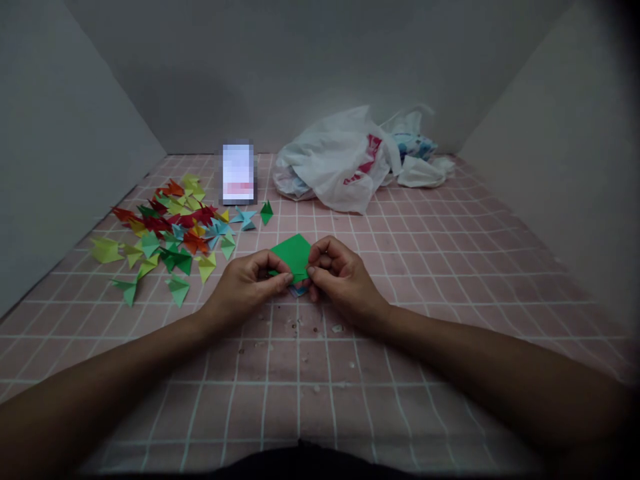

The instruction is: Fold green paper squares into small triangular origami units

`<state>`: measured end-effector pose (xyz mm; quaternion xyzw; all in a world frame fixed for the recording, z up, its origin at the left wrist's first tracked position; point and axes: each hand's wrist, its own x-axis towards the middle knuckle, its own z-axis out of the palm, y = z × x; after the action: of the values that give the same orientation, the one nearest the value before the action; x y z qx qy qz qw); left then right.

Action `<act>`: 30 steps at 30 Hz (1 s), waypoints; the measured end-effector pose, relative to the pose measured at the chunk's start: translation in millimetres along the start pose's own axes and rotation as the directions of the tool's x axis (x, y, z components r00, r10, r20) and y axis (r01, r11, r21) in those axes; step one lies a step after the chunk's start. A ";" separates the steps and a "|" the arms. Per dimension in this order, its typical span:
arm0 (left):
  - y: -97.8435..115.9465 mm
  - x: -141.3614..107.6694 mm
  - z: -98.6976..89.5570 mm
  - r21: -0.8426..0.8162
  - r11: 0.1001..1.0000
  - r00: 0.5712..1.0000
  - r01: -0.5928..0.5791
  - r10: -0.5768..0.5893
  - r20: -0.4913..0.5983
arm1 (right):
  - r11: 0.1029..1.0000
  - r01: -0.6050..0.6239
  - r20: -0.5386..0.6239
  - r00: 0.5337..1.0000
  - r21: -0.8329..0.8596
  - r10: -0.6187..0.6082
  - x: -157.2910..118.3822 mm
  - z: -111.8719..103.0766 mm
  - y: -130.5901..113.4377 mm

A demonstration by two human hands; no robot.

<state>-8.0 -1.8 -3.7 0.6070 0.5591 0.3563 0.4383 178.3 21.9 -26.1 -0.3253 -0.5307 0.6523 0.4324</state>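
A sheet of green paper (294, 255) is held up between my two hands, its lower edge partly covered by my fingers. My left hand (257, 275) pinches its lower left edge between thumb and fingers. On the other side, my right hand (341, 277) grips the right edge with thumb and curled fingers. Just beneath the green sheet, a bit of bluish paper (299, 291) shows; most of it is hidden. To the left lie several folded paper pieces (175, 259) in red, orange, yellow, green and blue, and one small green folded piece (267, 213) sits apart from them.
A phone with a lit, blurred screen (238, 173) stands behind the folded pieces. White plastic bags (340, 160) lie crumpled at the back. Small scraps (337, 329) dot the pink checked tablecloth (250, 413) near my wrists. Grey walls rise at the back and both sides.
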 end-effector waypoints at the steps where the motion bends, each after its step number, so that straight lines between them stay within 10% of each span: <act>1: -0.3 0.2 0.2 -0.010 1.000 1.000 0.010 -0.010 -0.001 | 1.000 -0.001 -0.002 1.000 0.000 0.001 -0.1 -0.2 -0.4; 30: 0.6 -0.4 2.0 -0.127 0.991 0.998 -0.035 0.027 -0.065 | 0.987 -0.156 0.136 0.978 -0.038 0.159 -0.1 -0.2 -2.2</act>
<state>-6.0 -2.5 -3.8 0.5747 0.5393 0.4170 0.4527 178.9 22.1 -24.0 -0.3262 -0.5409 0.6981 0.3370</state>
